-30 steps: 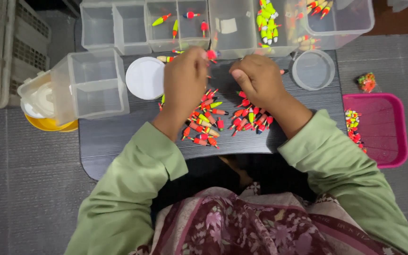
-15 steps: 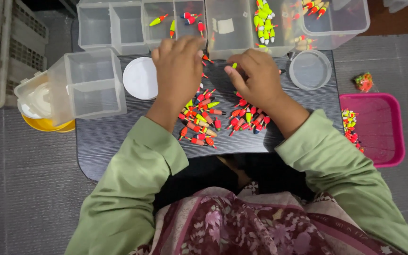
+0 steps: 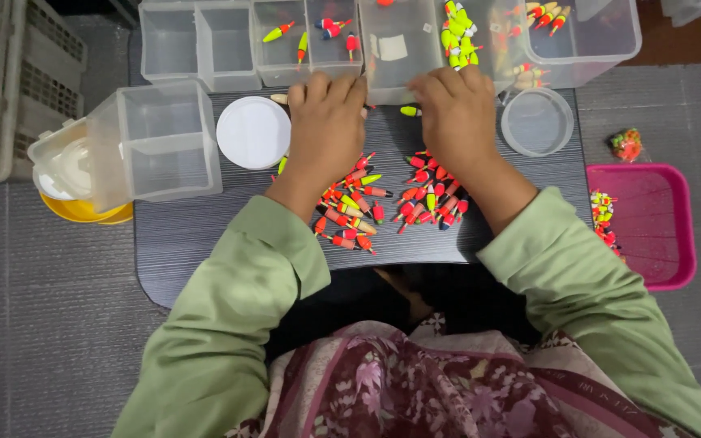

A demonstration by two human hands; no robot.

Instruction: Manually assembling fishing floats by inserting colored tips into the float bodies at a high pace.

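Head camera, steep downward, fairly close

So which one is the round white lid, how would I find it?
Start at the dark table in front of the person. Look just beside the left hand, between it and the tipped-over clear box. The lid is the flat, plain white circle there; the other round thing, by the right hand, is see-through.

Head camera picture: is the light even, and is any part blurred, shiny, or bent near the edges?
In the head view the light is soft and even, with faint shadows under the left hand and right hand; the small floats look sharp; the clear plastic boxes show mild glare; the table edge curves slightly, suggesting wide-lens distortion.
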